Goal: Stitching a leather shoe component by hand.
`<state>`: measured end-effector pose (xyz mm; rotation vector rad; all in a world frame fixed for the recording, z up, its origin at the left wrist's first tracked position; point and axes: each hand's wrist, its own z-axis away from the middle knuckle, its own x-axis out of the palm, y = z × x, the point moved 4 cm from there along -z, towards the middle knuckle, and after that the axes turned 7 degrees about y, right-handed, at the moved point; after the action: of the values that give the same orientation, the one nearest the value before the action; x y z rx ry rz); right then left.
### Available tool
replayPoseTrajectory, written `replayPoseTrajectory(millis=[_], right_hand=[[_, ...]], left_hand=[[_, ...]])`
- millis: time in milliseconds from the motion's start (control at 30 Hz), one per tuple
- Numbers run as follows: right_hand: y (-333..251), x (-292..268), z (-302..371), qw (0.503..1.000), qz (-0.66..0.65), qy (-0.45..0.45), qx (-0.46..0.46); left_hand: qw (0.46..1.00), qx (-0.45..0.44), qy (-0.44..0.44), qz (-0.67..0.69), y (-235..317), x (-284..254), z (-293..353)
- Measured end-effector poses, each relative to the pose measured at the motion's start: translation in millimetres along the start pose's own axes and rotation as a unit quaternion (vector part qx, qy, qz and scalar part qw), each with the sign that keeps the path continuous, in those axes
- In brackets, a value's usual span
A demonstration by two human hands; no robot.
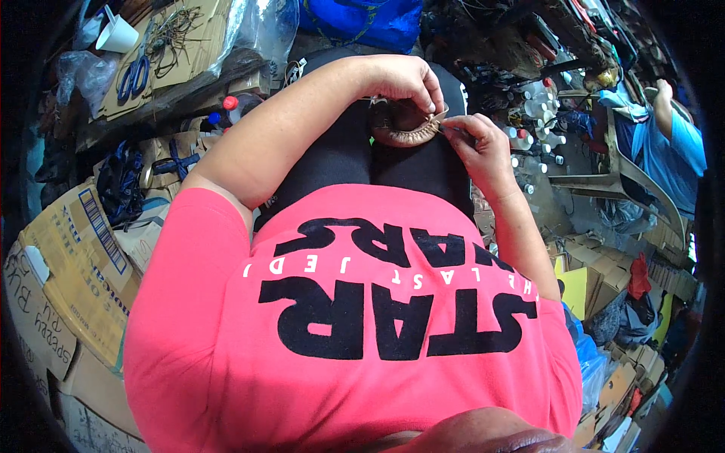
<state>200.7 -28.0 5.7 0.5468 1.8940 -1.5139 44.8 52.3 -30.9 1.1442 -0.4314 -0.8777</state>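
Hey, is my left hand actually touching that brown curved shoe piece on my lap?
Touching. The head view shows the left hand draped over the top of the brown curved shoe piece, fingers curled onto its far edge with no gap.

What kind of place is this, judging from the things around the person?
Probably a small, crowded shoe-repair or craft workshop. Both hands work on a brown shoe sole on the lap, blue-handled scissors lie on flattened brown cardboard, and small white plastic bottles with coloured caps crowd the floor.
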Motion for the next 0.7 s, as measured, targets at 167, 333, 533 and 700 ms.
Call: replayPoseTrajectory(millis=[167, 333, 533, 700], right_hand=[[-17.8, -4.9, -12.8, 0.992, 0.102, -0.046, -0.052], [14.0, -3.5, -17.3, 0.996, -0.022, -0.087, 0.003], [39.4, 1.8, -17.6, 0.946, -0.226, -0.203, 0.113], [47.1, 4.0, -19.8, 0.935, -0.255, -0.218, 0.117]], left_hand=[[0.998, 0.045, -0.005, -0.046, -2.4, 0.8, -3.3], [0.993, 0.096, -0.026, -0.061, -2.2, -1.2, -2.5], [0.989, 0.120, -0.042, -0.074, -4.2, -0.9, -4.0], [0.989, 0.127, -0.044, -0.059, -6.7, -1.5, -4.1]])
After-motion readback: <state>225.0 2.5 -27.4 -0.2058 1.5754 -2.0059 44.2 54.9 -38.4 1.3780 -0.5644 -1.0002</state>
